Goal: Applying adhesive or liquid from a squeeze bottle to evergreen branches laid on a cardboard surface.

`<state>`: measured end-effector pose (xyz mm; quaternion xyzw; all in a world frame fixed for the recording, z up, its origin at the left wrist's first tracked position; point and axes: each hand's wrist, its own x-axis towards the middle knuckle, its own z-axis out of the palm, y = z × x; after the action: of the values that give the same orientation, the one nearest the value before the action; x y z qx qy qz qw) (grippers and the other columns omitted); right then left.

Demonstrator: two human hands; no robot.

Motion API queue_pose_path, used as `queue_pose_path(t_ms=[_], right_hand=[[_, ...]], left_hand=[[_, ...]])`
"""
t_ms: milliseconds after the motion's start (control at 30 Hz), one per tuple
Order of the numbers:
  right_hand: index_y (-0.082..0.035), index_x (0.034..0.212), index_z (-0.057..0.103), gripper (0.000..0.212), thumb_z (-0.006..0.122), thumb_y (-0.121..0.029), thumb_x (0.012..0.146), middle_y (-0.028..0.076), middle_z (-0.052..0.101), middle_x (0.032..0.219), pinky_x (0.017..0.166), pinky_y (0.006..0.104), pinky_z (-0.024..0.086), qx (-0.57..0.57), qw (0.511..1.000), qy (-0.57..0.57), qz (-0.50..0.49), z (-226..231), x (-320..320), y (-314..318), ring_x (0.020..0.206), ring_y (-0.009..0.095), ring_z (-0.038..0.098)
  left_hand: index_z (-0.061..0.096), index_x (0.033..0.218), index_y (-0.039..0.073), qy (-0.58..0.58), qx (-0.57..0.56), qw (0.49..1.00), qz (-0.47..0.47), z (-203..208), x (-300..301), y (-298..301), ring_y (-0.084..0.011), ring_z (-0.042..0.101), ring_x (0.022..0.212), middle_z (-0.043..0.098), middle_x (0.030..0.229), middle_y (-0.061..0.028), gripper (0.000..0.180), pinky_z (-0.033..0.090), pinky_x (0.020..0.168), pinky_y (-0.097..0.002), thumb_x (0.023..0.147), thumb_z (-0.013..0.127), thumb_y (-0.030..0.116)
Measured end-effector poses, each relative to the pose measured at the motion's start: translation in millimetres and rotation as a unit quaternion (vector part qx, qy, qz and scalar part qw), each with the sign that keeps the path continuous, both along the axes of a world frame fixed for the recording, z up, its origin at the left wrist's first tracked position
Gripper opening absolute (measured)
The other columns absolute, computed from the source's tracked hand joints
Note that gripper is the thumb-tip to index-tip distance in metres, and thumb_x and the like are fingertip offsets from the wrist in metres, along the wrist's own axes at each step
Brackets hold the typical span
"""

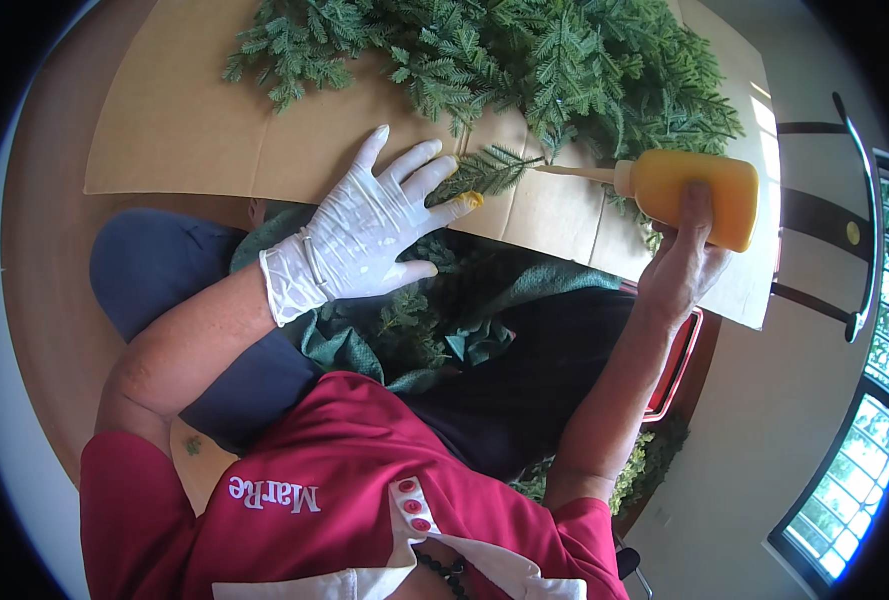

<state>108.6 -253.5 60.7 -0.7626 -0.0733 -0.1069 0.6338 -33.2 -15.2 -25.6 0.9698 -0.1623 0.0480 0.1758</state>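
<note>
My left hand (382,222), in a white glove, is spread palm down with its fingers stretched out. Yellow-brown glue-like stuff coats one fingertip and marks another. Beside those fingertips a small green fir sprig (486,172) lies at the cardboard's near edge; whether they touch it I cannot tell. My bare right hand (686,250) is closed round a yellow squeeze bottle (709,180), tilted on its side. Its long thin nozzle points left, with the tip at the sprig's right end.
Artificial fir branches (574,70) are heaped at the far side of a brown cardboard sheet (204,150). Green fabric (339,345) with more sprigs (404,315) lies between my legs. A red-rimmed container (679,365) stands by my right forearm, and a chair (829,225) is at the far right.
</note>
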Motion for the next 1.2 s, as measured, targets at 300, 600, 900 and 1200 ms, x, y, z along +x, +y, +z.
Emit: queue_pose_path(t_ms=[300, 600, 900, 1200], right_hand=[[-0.001, 0.113, 0.062, 0.033, 0.069, -0.02, 0.088, 0.008, 0.065, 0.1, 0.079, 0.0287, 0.051, 0.018, 0.999, -0.036, -0.026, 6.0, -6.4, 7.0, 0.091, 0.017, 0.061], [0.002, 0.123, 0.052, 0.039, 0.066, -0.019, 0.093, 0.013, 0.06, 0.107, 0.075, 0.0261, 0.053, 0.115, 0.99, -0.081, -0.018, 4.9, -11.1, -5.9, 0.094, 0.02, 0.062], [0.0, 0.12, 0.056, 0.037, 0.064, -0.015, 0.088, 0.012, 0.064, 0.107, 0.086, 0.0325, 0.051, 0.117, 0.992, -0.055, -0.002, 16.8, -21.6, -3.4, 0.096, 0.022, 0.062], [0.0, 0.124, 0.054, 0.039, 0.063, -0.014, 0.088, 0.013, 0.063, 0.11, 0.089, 0.0334, 0.051, 0.077, 0.996, -0.038, 0.025, 10.4, -22.1, 1.8, 0.099, 0.023, 0.062]], left_hand=[[0.054, 0.136, 0.016, -0.014, 0.006, 1.0, -0.002, -0.4, -0.5, 0.1, -0.0356, 0.031, 0.14, 0.04, 0.145, -0.0177, 0.072, 0.01, 0.116, -0.0611, 0.072, 0.074, 0.042], [0.054, 0.131, 0.015, -0.037, -0.018, 0.999, -0.024, 5.7, 8.0, -1.6, -0.0329, 0.027, 0.144, 0.035, 0.151, -0.0163, 0.067, 0.013, 0.116, -0.059, 0.073, 0.074, 0.039], [0.051, 0.135, 0.017, -0.022, -0.042, 0.997, -0.06, 1.7, 20.6, 4.0, -0.0331, 0.031, 0.143, 0.036, 0.152, -0.0161, 0.068, 0.015, 0.115, -0.0588, 0.074, 0.072, 0.037], [0.046, 0.14, 0.019, -0.038, -0.03, 0.997, -0.068, 6.1, 22.0, 3.8, -0.0341, 0.032, 0.141, 0.037, 0.149, -0.0156, 0.077, 0.016, 0.114, -0.0599, 0.071, 0.074, 0.041]])
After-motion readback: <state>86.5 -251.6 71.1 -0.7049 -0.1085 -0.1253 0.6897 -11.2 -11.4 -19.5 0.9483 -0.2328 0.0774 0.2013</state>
